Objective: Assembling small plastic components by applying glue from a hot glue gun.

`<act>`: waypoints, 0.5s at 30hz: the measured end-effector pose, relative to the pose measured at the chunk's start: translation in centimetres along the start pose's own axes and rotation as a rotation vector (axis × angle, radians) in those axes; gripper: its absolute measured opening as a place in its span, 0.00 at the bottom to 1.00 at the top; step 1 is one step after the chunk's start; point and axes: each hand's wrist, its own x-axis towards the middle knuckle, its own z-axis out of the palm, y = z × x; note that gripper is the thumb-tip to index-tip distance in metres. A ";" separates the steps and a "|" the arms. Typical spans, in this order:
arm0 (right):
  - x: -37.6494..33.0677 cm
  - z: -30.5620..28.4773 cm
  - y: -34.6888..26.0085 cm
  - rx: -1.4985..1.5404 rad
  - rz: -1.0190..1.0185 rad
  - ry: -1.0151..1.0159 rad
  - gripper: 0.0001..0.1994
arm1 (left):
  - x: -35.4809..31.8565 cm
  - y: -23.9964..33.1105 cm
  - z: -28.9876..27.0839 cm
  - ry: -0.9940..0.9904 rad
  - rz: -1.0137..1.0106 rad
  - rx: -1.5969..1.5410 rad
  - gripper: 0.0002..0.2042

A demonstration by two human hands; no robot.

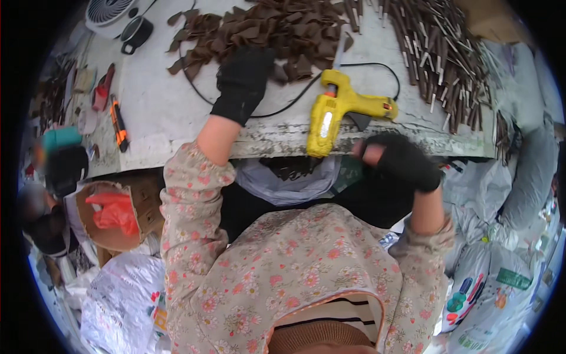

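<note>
My left hand (243,82), in a black glove, reaches over the table to the near edge of a heap of brown leaf-like pieces (289,29). Its fingers blend into the dark glove, and I cannot tell whether they grip a piece. Right of it, a yellow glue gun (330,112) lies at the table's front edge with a pale glue stick (340,52) in its rear end. My right hand (404,162), gloved with bare fingertips, is curled just in front of that edge, below the gun's handle. What its slightly blurred fingers hold is hidden.
Many brown-wrapped sticks (439,59) with pale ends lie at the far right. A black cord (283,109) loops across the white table (159,118). An orange-black utility knife (118,124), red-handled tool (104,87), black mug (137,35) and white fan (108,12) are left. A lined bin (283,186) sits below the edge.
</note>
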 end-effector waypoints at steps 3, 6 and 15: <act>6.3 -9.9 -0.4 -0.490 -0.010 0.802 0.20 | -0.8 0.4 -0.3 -0.035 -0.006 -0.020 0.14; 11.0 -19.5 0.4 -1.116 0.069 1.245 0.24 | -1.6 0.7 -0.9 0.017 -0.017 -0.023 0.16; 13.0 -17.5 3.1 -1.021 0.103 1.342 0.27 | -2.0 -0.3 -0.4 0.012 -0.105 0.026 0.18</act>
